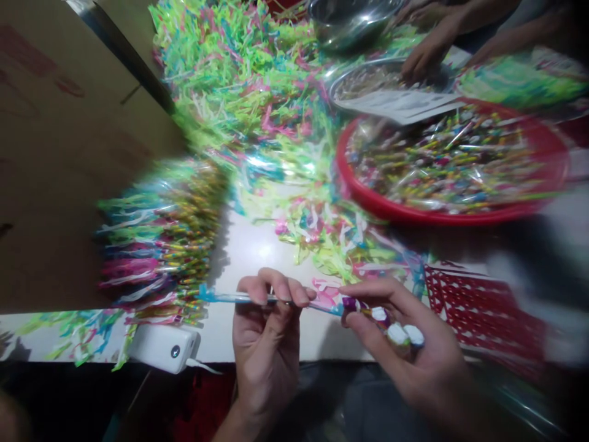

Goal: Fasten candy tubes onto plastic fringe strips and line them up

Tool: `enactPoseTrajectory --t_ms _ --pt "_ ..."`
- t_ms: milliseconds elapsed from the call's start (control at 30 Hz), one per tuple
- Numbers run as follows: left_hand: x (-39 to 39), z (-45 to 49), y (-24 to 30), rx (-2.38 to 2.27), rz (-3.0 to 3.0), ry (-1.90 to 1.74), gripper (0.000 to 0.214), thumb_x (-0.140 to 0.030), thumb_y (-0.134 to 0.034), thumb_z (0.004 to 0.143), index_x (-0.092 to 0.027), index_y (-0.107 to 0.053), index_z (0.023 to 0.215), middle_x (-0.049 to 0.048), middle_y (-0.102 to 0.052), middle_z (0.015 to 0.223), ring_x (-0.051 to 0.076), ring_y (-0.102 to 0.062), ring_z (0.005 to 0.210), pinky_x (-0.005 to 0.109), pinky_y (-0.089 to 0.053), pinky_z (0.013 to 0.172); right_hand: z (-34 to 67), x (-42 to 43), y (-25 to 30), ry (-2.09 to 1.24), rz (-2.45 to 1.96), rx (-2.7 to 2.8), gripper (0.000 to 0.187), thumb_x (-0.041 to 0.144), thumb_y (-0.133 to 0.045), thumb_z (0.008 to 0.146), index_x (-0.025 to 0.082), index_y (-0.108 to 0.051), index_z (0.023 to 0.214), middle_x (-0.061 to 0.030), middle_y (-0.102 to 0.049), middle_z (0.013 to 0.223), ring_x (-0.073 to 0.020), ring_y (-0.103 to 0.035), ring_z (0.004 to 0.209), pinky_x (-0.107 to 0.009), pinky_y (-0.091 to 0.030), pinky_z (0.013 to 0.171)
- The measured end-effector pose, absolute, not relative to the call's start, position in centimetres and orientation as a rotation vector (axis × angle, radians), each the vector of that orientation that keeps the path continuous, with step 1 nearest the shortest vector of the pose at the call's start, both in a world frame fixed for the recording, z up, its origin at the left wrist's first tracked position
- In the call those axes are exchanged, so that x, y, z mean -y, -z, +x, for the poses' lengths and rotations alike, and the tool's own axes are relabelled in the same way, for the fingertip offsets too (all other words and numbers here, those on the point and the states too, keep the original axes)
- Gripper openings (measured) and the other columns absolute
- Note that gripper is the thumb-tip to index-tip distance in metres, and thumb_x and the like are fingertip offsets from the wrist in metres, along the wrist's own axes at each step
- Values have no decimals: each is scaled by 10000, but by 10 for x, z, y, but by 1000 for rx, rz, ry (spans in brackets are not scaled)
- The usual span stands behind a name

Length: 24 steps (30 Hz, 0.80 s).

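Note:
My left hand (269, 325) is closed, with its fingertips pinching a thin blue stick (234, 298) that lies level above the white table. The stick's right end reaches the fingertips of my right hand (405, 337). Thumb and fingers there are closed around several small wrapped pieces (398, 333) with white ends, and a purple one sits at the fingertips against the stick. Whether stick and purple piece are joined I cannot tell. Left of my hands lies a stacked bundle of finished-looking sticks (184, 245) with yellow patterned ends and coloured strips.
A big heap of green, pink and blue plastic strips (239, 80) covers the back. At right stand a red basin (442, 218) of small colourful pieces and a red perforated basket (478, 307). Cardboard (69, 153) rises at left; a white power bank (161, 347) lies in front. Another person's hand (427, 58) reaches into a metal bowl.

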<state>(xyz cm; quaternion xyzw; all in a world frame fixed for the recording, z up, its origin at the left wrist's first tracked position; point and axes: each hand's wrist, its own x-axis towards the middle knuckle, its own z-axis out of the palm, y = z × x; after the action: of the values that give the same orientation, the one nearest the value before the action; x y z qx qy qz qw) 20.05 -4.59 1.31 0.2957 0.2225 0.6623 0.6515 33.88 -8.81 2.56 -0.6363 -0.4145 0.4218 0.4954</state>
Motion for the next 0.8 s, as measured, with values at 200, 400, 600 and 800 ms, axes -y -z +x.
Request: enactPoseTrajectory --t_ms 200,400,600,800 --pt "52 218 -11 -470 702 -1592 214 -34 -674 953 -244 -636 929 -52 -644 925 66 -702 889 213 -622 931 332 92 -9 -695 -1543 1044 125 282 -741 921 325 -713 1035 58 -749 1009 -86 -721 877 -112 -547 746" --pt "56 226 -10 -460 665 -1557 219 -41 -684 949 -246 -618 907 -56 -641 913 66 -706 880 225 -622 925 339 90 2 -565 -1453 1081 194 211 -731 923 329 -705 1076 67 -723 1050 -60 -698 999 -74 -505 899" --pt "54 226 -15 -433 590 -1508 219 -50 -690 947 -245 -606 892 -54 -639 892 53 -706 839 191 -613 892 350 91 2 -493 -1455 1285 163 236 -729 925 311 -673 1058 69 -733 972 -80 -713 917 -127 -533 895" --pt "49 219 6 -670 784 -1503 105 -198 -706 976 -290 -657 988 -31 -649 977 71 -730 925 174 -612 893 365 94 7 -240 -1494 1558 88 315 -679 958 282 -643 1032 36 -753 858 -126 -747 751 -180 -592 833"
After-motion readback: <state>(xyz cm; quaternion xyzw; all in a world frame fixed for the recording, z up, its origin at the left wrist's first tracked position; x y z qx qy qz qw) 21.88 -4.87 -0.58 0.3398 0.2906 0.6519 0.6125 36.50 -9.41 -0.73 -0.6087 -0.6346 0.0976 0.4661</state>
